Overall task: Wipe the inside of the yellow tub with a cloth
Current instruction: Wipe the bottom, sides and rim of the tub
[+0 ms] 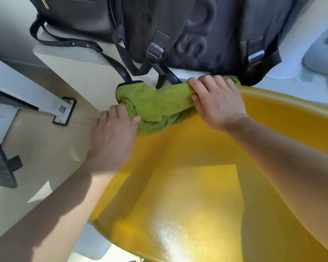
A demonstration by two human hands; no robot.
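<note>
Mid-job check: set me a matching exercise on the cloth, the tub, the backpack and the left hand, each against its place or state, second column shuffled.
Things:
1. green cloth
2. yellow tub
3. dark backpack
4. left hand

Places or states:
A. stands beyond the tub's far rim, at the top of the view
B. grips the cloth's left end
C. bunched and rolled over the tub's far rim
D. fills the lower right, sunlight glinting on its inside

Pairs: 1-C, 2-D, 3-A, 4-B
</note>
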